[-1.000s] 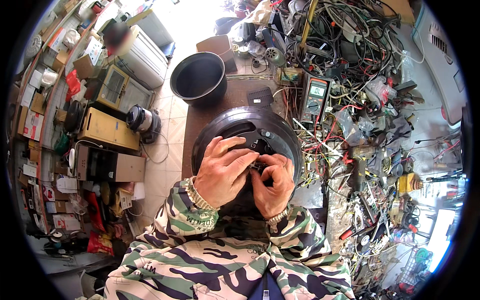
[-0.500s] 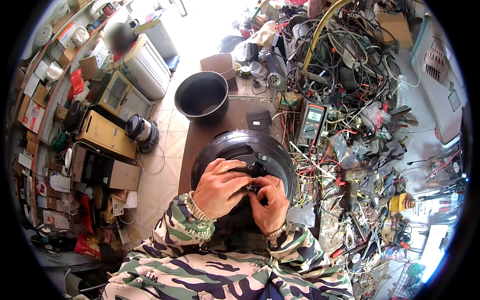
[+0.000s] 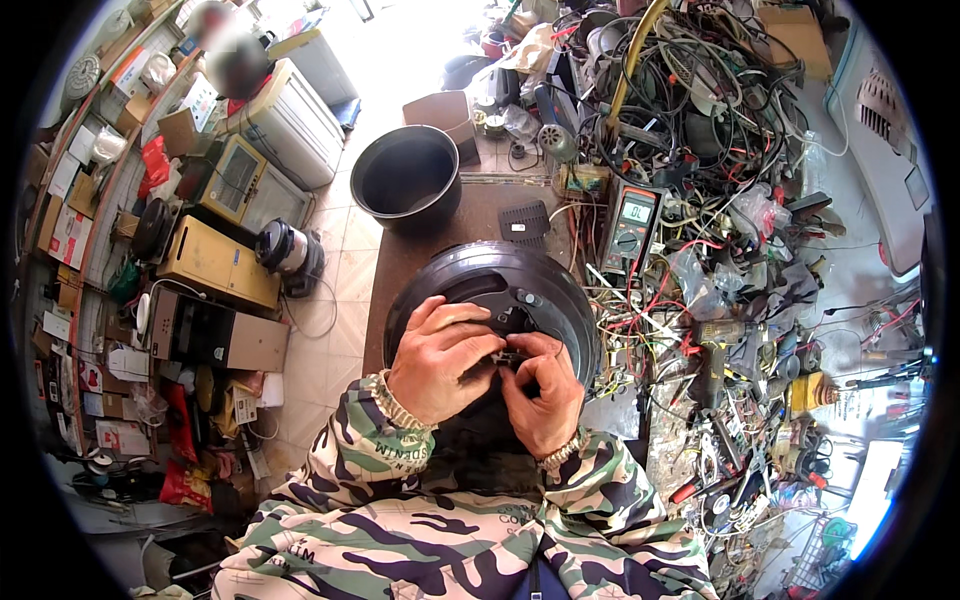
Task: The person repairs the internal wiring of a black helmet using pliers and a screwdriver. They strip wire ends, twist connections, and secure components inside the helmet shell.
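A shiny black round appliance part (image 3: 560, 285), like a cooker's lid or base, rests on the brown tabletop in front of me. Over its near side, my left hand (image 3: 440, 362) is curled with its fingertips drawn together. My right hand (image 3: 545, 398) pinches from the other side with thumb and forefinger. Between the two sets of fingertips shows a small dark part with a bit of metal (image 3: 507, 358). My fingers cover most of it, so its kind is hard to make out.
A black pot (image 3: 408, 180) stands at the table's far left, with a dark slotted plate (image 3: 524, 222) nearby. To the right lie a multimeter (image 3: 632, 226) and a heap of cables (image 3: 700, 110). A drill-like tool (image 3: 712, 350) sits among loose parts. Shelves (image 3: 75, 210) and appliances line the left.
The whole view has shifted slightly. Both hands stay together at the same spot on the round part, with only small finger movements.
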Tool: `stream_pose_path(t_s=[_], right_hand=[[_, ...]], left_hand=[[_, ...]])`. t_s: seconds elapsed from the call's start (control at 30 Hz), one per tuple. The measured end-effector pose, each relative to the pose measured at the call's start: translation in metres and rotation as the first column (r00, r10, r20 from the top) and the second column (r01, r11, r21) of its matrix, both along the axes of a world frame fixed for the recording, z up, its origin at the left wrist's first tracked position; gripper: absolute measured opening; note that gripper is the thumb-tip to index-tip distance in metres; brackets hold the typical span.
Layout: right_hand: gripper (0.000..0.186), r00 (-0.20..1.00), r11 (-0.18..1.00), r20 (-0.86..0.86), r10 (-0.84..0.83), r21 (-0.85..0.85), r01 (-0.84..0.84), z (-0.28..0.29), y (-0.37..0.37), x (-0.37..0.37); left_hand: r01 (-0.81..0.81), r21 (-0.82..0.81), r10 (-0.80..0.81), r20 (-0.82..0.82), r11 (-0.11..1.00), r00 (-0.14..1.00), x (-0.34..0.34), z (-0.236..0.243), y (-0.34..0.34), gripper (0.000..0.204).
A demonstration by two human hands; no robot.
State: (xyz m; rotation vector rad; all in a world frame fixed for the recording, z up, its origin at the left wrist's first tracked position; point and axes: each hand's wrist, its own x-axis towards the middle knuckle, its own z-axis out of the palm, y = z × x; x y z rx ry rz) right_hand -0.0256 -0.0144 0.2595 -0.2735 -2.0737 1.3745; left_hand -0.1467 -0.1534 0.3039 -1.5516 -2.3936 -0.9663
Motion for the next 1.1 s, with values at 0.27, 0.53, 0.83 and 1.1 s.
stream_pose_path(t_s=[0.27, 0.53, 0.83, 1.1], right_hand=[[0.021, 0.996, 0.995, 0.015, -0.093, 0.045, 0.092, 0.001, -0.002, 0.022], [0.037, 0.988, 0.810, -0.113, -0.101, 0.568, 0.148, -0.008, 0.027, 0.012], [0.043, 0.989, 0.764, -0.149, 0.020, 0.639, 0.081, -0.015, 0.027, 0.000], [0.042, 0.982, 0.697, -0.134, 0.133, 0.717, 0.004, -0.017, 0.031, 0.001]], left_hand=[[-0.079, 0.026, 0.078, 0.026, 0.997, 0.997, 0.002, -0.002, 0.004, 0.038], [-0.111, -0.009, 0.111, -0.011, 0.994, 0.994, 0.006, 0.000, 0.010, 0.038], [-0.112, -0.016, 0.111, -0.049, 0.994, 0.993, 0.006, -0.003, 0.007, 0.038], [-0.084, -0.017, 0.083, -0.044, 0.996, 0.996, 0.004, -0.004, 0.007, 0.036]])
